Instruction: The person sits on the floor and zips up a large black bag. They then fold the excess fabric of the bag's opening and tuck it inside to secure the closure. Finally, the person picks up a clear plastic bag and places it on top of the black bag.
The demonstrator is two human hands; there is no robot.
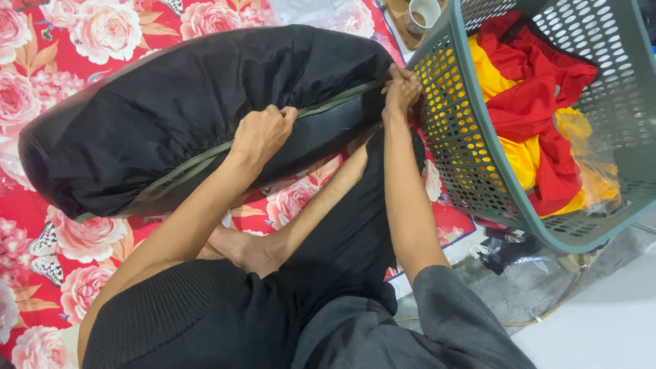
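My left hand (262, 133) grips the olive-green seam of a big black cushion (171, 102), fingers curled over its edge. My right hand (402, 87) pinches the same seam at the cushion's end, just beside a green laundry basket (465, 157) that holds red and yellow cloth (533, 102). The cushion lies on a red sheet with pink roses (82, 34). My bare foot (239, 249) rests below it.

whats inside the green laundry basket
The green laundry basket holds crumpled red cloth and yellow cloth, with clear plastic at one side. Whatever lies beneath the cloth is covered.
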